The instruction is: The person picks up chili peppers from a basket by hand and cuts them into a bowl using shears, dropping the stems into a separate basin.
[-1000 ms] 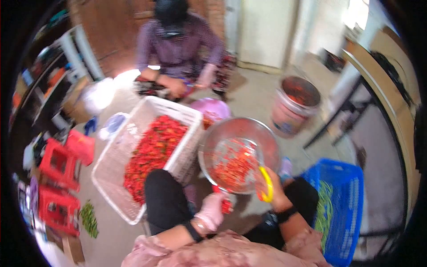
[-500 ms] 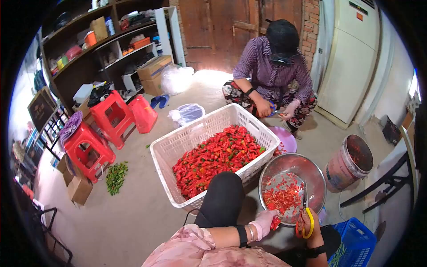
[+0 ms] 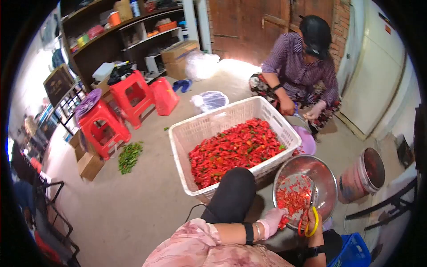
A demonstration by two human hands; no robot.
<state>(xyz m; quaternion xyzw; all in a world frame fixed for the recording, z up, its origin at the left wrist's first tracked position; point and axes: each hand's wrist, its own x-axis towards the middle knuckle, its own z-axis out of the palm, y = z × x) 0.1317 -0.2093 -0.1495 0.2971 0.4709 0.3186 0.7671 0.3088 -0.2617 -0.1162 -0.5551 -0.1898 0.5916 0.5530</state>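
My left hand, in a pale glove, is closed on a red chili pepper at the near rim of a steel basin. My right hand grips scissors with yellow and red handles, their blades pointing up over the basin. Cut red pepper pieces lie in the basin. Just beyond my knee, a white plastic crate holds a heap of whole red chili peppers.
A person crouches across from me with scissors, beside a purple basin. A stained bucket stands right; a blue crate sits near my right side. Leftward are red stools and a pile of green peppers.
My view has turned left, so the room appears shifted right. My hands stay by the basin's near rim with the pepper and scissors. The other person's head has tilted slightly.
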